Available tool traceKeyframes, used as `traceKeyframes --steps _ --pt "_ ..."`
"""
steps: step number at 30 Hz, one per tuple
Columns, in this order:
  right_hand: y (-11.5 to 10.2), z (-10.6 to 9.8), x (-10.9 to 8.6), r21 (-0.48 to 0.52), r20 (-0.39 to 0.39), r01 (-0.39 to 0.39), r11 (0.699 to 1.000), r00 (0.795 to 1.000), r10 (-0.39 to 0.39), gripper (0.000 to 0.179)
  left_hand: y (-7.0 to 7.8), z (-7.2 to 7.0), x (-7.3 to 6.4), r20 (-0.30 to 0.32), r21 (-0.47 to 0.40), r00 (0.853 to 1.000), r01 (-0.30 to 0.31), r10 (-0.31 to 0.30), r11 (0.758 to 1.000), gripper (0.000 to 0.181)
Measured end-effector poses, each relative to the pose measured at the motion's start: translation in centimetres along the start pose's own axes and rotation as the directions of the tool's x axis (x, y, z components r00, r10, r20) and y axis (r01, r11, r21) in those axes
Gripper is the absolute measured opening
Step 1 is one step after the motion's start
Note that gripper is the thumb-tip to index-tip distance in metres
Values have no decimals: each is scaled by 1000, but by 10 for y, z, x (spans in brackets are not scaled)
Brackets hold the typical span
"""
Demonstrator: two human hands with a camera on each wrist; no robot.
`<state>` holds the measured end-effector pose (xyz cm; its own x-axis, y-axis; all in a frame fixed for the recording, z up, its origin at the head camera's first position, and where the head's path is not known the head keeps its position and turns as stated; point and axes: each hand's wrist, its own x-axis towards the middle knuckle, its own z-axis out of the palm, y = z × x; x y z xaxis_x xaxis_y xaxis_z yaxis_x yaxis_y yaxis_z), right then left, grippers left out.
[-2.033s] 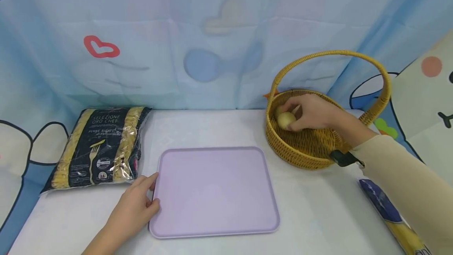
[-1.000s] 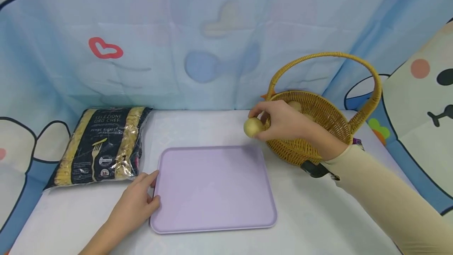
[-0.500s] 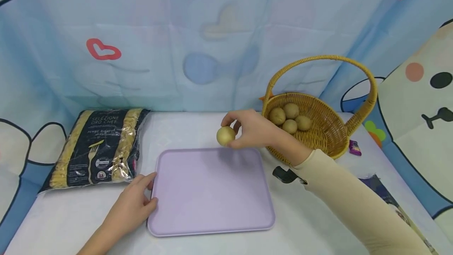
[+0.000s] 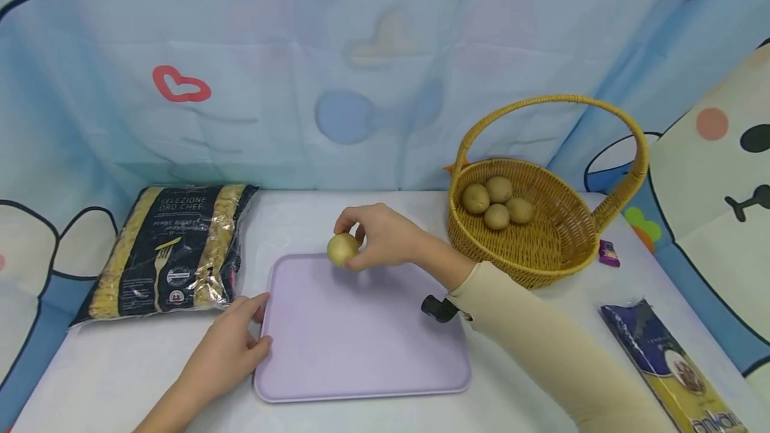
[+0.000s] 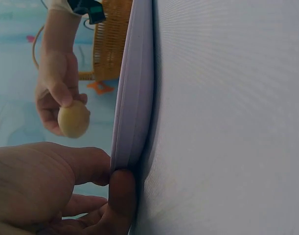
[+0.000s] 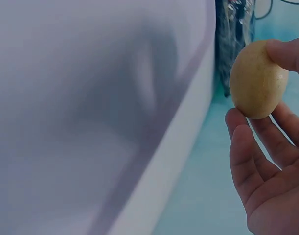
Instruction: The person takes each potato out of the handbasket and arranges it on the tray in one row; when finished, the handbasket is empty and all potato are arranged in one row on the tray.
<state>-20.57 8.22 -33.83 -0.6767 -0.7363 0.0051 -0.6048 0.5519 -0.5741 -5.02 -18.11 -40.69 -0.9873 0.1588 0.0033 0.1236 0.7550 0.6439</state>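
Note:
A pale yellow potato [image 4: 343, 249] is pinched between the thumb and fingers of my right hand [image 4: 381, 236], held over the far edge of the lilac tray [image 4: 361, 339]. The right wrist view shows the potato [image 6: 259, 78] close up, thumb on one side and fingertips on the other. My left hand [image 4: 225, 346] grips the tray's left edge. In the left wrist view, its thumb and a finger [image 5: 122, 193] meet at the tray's rim [image 5: 134, 98]. Several browner potatoes [image 4: 496, 216] lie grouped in the left part of the wicker basket [image 4: 559, 252] at the back right.
A bag of penne pasta [image 4: 168, 252] lies left of the tray. The basket's tall handle [image 4: 565, 99] arches above it. A small purple packet [image 4: 608, 253] is right of the basket, with a blue and yellow packet [image 4: 670, 366] nearer. A patterned curtain [image 4: 271, 72] hangs behind.
My right hand has lifted the potato out of the basket and carried it left to above the tray's far edge. My left hand has stayed at the tray's left edge.

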Motion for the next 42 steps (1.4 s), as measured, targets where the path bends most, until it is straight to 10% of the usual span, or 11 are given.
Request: traceKeyframes --steps 23,42 --pt "-24 68 47 -53 49 22 998 999 -19 38 0 -4 -6 30 10 999 39 -40 999 64" --pt "-29 66 47 -86 72 49 995 996 -43 49 2 0 0 9 37 1000 -11 11 999 63"
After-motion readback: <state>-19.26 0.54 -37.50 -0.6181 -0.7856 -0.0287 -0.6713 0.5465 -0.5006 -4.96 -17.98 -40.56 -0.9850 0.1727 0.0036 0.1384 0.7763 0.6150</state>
